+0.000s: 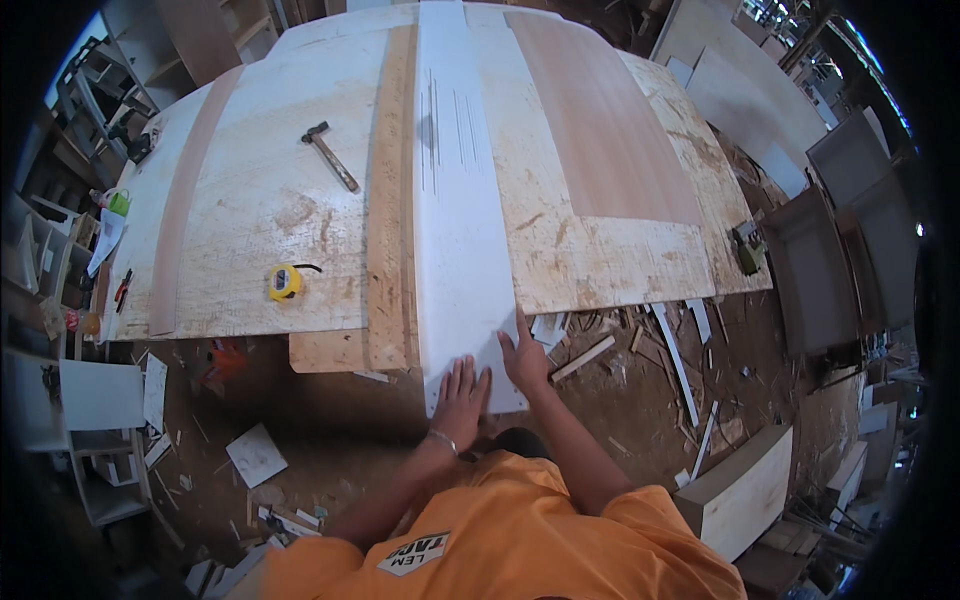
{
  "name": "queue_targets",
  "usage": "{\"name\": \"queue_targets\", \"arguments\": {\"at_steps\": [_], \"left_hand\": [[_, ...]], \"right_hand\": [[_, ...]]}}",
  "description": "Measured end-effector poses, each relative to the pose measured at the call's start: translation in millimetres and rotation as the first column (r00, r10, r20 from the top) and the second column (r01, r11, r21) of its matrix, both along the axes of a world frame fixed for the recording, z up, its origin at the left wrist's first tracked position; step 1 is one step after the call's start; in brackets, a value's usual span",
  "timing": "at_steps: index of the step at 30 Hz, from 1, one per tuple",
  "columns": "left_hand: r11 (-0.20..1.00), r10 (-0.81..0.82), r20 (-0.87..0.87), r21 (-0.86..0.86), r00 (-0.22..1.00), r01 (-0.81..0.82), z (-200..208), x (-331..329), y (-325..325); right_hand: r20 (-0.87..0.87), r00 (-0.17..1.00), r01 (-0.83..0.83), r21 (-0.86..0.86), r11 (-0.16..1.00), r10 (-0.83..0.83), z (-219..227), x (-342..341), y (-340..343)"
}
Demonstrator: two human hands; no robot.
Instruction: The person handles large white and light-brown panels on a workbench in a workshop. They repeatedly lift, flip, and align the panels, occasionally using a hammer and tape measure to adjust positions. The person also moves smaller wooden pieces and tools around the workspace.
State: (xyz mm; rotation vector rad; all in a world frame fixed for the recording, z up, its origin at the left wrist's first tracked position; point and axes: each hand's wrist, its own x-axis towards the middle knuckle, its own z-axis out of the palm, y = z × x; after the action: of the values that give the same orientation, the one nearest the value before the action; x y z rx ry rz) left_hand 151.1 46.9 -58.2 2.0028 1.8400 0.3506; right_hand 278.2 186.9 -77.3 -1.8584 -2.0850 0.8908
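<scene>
The long white panel [465, 250] is lying lengthwise on the big worktable [560, 270], and its near end is reaching out past the table's edge, toward the person. The left hand [460, 402] lies flat on this near end, with its fingers extended and a little apart, the palm turned down. The right hand [526, 362] is at the right edge of the same panel, with the thumb over the top face and 1 finger pointing forward along the edge; whether its other fingers close underneath, I cannot tell. Several thin dark lines are visible on the farther part of the panel. Just beside it, on the left, a wooden strip [391, 200] runs along its length. Farther left on the table there are a hammer [331, 158] and a yellow tape measure [285, 282], which are well apart from the hands. A brown sheet [605, 120] lies to the right of the panel. On the floor, many wood offcuts [583, 358] are scattered.
</scene>
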Motion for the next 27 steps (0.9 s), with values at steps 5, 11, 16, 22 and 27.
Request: {"name": "queue_targets", "arguments": {"at_steps": [5, 11, 16, 22, 27], "left_hand": [[0.993, 0.052, -0.206, 0.115, 0.977, -0.028, -31, -8, 40], [0.992, 0.028, -0.164, -0.114, 0.986, -0.047, -19, 22, -3], [0.988, 0.042, -0.205, -0.135, 0.978, -0.071, -13, 19, 26], [0.977, 0.079, -0.287, -0.167, 0.955, -0.131, -13, 19, 62], [0.967, 0.135, -0.202, -0.187, 0.970, -0.174, -1, 26, 64]], "right_hand": [[-0.102, 0.994, -0.019, 0.051, 0.998, 0.024, -2, -13, 39], [-0.172, 0.981, -0.069, 0.148, 0.987, 0.094, -35, 22, -11], [-0.176, 0.981, -0.107, -0.110, 0.988, 0.087, 1, 14, 23], [-0.176, 0.951, -0.283, -0.151, 0.947, 0.256, 8, 45, 63], [-0.277, 0.935, -0.279, -0.192, 0.941, 0.221, -39, 142, 34]]}}
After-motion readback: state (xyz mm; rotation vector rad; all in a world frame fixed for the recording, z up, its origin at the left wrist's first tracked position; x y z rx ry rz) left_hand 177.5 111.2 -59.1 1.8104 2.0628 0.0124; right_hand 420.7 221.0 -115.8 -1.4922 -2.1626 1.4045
